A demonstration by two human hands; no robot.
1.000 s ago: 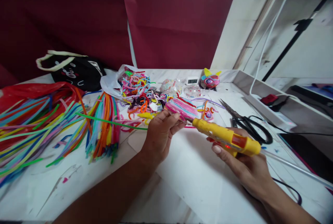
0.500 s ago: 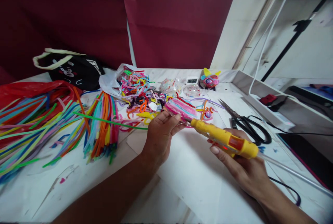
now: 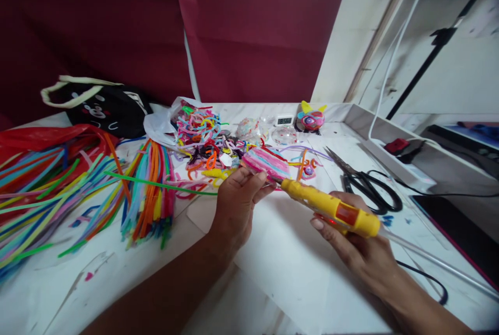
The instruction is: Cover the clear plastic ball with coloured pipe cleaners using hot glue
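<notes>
My left hand [image 3: 237, 200] pinches the near edge of a fuzzy striped piece [image 3: 268, 162] in pink, light blue and red, which looks made of pipe cleaners. My right hand [image 3: 356, 241] is wrapped round a yellow hot glue gun [image 3: 331, 206] with a small red light lit on it. A clear glue stick [image 3: 436, 256] sticks out of its back end. The gun's nozzle points left and meets the lower right edge of the striped piece, close to my left fingertips; whether it touches is hard to make out.
Bundles of pipe cleaners [image 3: 150, 195] spread across the left side. Cut pieces [image 3: 198, 124] spill from a plastic bag behind my left hand. Black scissors [image 3: 364, 182] lie at right, beside a dark tablet-like slab [image 3: 456, 231]. A small timer [image 3: 284, 120] and a colourful figure [image 3: 311, 119] stand at the back.
The whole view has shifted slightly, so things sit a little further left. Both hands keep their hold, and the glue gun's nozzle stays at the striped piece's edge.
</notes>
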